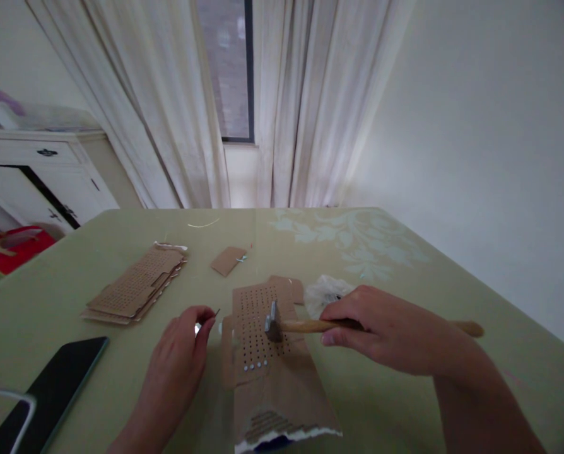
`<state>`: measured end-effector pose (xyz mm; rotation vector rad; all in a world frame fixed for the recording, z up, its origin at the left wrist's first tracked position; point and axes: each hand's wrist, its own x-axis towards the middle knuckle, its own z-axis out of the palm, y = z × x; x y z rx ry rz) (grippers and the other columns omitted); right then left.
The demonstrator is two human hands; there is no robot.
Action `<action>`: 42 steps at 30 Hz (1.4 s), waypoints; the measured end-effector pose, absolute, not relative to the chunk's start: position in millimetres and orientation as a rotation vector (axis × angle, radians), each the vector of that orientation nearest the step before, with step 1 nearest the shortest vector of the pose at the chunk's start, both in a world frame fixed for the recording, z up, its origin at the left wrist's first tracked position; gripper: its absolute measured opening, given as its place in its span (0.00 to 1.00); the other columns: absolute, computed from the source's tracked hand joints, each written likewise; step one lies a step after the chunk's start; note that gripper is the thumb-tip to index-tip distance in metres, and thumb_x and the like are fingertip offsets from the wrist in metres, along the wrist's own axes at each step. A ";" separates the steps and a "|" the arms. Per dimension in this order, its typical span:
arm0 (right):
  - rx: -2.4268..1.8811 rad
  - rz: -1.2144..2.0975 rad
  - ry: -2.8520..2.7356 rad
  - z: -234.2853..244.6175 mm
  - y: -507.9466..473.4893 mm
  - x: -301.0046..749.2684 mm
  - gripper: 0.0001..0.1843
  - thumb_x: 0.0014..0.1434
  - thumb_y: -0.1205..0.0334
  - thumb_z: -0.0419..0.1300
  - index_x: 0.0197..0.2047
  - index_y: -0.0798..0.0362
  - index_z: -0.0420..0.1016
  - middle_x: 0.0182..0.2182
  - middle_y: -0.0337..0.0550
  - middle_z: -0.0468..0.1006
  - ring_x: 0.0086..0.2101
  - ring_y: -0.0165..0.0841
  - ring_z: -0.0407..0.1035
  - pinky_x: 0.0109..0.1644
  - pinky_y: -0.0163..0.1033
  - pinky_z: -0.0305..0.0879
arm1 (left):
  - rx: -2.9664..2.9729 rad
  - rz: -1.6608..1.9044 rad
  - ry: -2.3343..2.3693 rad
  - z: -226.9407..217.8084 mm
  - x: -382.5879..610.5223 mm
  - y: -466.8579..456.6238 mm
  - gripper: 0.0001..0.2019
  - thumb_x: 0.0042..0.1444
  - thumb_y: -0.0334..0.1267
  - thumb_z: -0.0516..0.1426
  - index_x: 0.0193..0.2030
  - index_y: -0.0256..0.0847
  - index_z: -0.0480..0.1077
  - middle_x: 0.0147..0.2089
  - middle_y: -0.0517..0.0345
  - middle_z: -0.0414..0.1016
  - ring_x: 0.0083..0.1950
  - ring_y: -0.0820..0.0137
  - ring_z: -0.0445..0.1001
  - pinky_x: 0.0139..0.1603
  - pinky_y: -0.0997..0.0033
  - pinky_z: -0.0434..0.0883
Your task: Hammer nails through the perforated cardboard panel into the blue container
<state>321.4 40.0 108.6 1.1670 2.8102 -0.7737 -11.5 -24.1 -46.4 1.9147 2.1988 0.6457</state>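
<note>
A hammer point(305, 325) with a wooden handle is gripped in my right hand point(371, 321). Its metal head hovers over or rests on a brown cardboard piece point(291, 394) punched with rows of small holes; which of the two I cannot tell. Near the bottom of the holes is a short row of round silvery heads point(258, 365). Left of the cardboard, my left hand point(182, 353) pinches a thin dark nail point(217, 312), its point showing beyond the fingertips. Something whitish shows between those fingers. The cardboard's near end is torn, with corrugation exposed.
A stack of perforated cardboard point(137, 280) lies at the left, and a small cardboard scrap point(226, 260) farther back. A clear plastic bag point(324, 293) with dark bits sits beyond my right hand. A dark tablet-like device point(55, 384) and a white cable point(26, 403) are at the near left.
</note>
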 end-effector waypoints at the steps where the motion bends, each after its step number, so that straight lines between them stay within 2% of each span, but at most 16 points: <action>1: 1.160 -0.770 2.801 108.1 40.8 320.8 0.14 0.76 0.53 0.63 0.42 0.51 0.87 0.33 0.42 0.83 0.36 0.38 0.76 0.41 0.40 0.61 | 1.873 0.814 2.124 -42.8 -5.6 -25.8 0.21 0.77 0.52 0.44 0.58 0.42 0.72 0.51 0.46 0.83 0.50 0.57 0.82 0.51 0.59 0.78; 3: 1.151 -0.772 2.786 107.5 42.1 319.9 0.14 0.76 0.54 0.63 0.43 0.51 0.88 0.34 0.42 0.83 0.37 0.38 0.76 0.41 0.40 0.61 | 1.758 1.174 1.904 -35.3 8.0 -32.1 0.19 0.77 0.54 0.50 0.57 0.45 0.73 0.50 0.51 0.84 0.47 0.62 0.83 0.46 0.66 0.79; 5: 1.146 -0.783 2.776 107.1 42.7 319.3 0.14 0.77 0.55 0.63 0.43 0.52 0.88 0.34 0.42 0.83 0.37 0.38 0.76 0.41 0.39 0.61 | 1.676 1.357 1.715 -29.6 21.3 -40.4 0.15 0.75 0.52 0.55 0.50 0.45 0.76 0.41 0.58 0.83 0.38 0.66 0.82 0.38 0.71 0.78; 8: 1.149 -0.789 2.776 106.7 42.6 318.8 0.16 0.78 0.54 0.62 0.42 0.52 0.87 0.33 0.42 0.83 0.37 0.38 0.76 0.41 0.39 0.61 | 1.723 1.320 1.611 -25.9 34.1 -49.3 0.11 0.72 0.48 0.60 0.44 0.46 0.79 0.32 0.63 0.81 0.31 0.69 0.78 0.32 0.75 0.75; 12: 1.156 -0.788 2.791 104.9 42.2 318.7 0.15 0.77 0.55 0.62 0.43 0.51 0.88 0.34 0.42 0.84 0.38 0.38 0.76 0.42 0.40 0.62 | 1.821 1.218 1.540 -27.2 37.8 -50.3 0.09 0.70 0.47 0.64 0.42 0.48 0.83 0.34 0.63 0.85 0.29 0.71 0.77 0.32 0.76 0.75; 14: 1.157 -0.780 2.806 104.2 42.2 318.6 0.15 0.77 0.54 0.63 0.43 0.51 0.88 0.35 0.43 0.84 0.38 0.39 0.77 0.43 0.40 0.63 | 1.828 1.184 1.545 -28.9 38.1 -49.4 0.09 0.70 0.47 0.64 0.43 0.49 0.84 0.36 0.62 0.86 0.31 0.70 0.78 0.33 0.75 0.76; 18: 1.132 -0.782 2.808 104.9 42.9 317.8 0.16 0.77 0.54 0.62 0.42 0.52 0.88 0.33 0.41 0.83 0.36 0.38 0.76 0.41 0.40 0.62 | 1.857 1.153 1.541 -31.2 39.4 -49.8 0.08 0.70 0.47 0.64 0.44 0.51 0.85 0.40 0.60 0.88 0.40 0.65 0.84 0.41 0.72 0.79; 21: 1.131 -0.805 2.791 106.2 43.4 317.4 0.16 0.77 0.54 0.62 0.41 0.52 0.87 0.32 0.40 0.82 0.35 0.36 0.76 0.40 0.39 0.61 | 1.885 1.160 1.549 -31.7 40.7 -49.7 0.08 0.70 0.47 0.64 0.44 0.52 0.86 0.39 0.60 0.87 0.39 0.65 0.84 0.40 0.72 0.78; 28: 1.135 -0.730 2.805 103.3 42.7 317.2 0.15 0.77 0.54 0.63 0.43 0.52 0.88 0.33 0.43 0.83 0.37 0.39 0.77 0.41 0.40 0.62 | 1.973 1.182 1.516 -32.0 42.0 -48.0 0.06 0.71 0.44 0.64 0.45 0.52 0.85 0.41 0.61 0.88 0.41 0.65 0.84 0.43 0.71 0.78; 34: 1.123 -0.768 2.846 108.5 42.1 322.2 0.16 0.78 0.54 0.61 0.40 0.52 0.85 0.31 0.39 0.81 0.35 0.36 0.75 0.39 0.39 0.59 | 2.094 1.194 1.451 -27.8 45.4 -47.0 0.06 0.72 0.40 0.63 0.45 0.52 0.83 0.41 0.64 0.88 0.40 0.67 0.84 0.46 0.70 0.77; 39: 1.196 -0.931 2.952 119.6 36.3 334.3 0.25 0.81 0.47 0.56 0.35 0.51 0.78 0.26 0.34 0.73 0.29 0.31 0.71 0.36 0.37 0.59 | 2.152 1.139 1.432 -24.1 47.2 -45.6 0.06 0.73 0.39 0.62 0.46 0.50 0.83 0.41 0.61 0.88 0.42 0.65 0.84 0.46 0.68 0.77; 42: 1.134 -0.939 2.943 120.5 32.1 335.4 0.25 0.80 0.43 0.56 0.38 0.50 0.82 0.28 0.36 0.77 0.31 0.34 0.74 0.38 0.38 0.61 | 2.184 1.072 1.444 -23.2 45.8 -45.5 0.09 0.73 0.38 0.60 0.44 0.49 0.83 0.42 0.58 0.88 0.43 0.63 0.84 0.47 0.65 0.77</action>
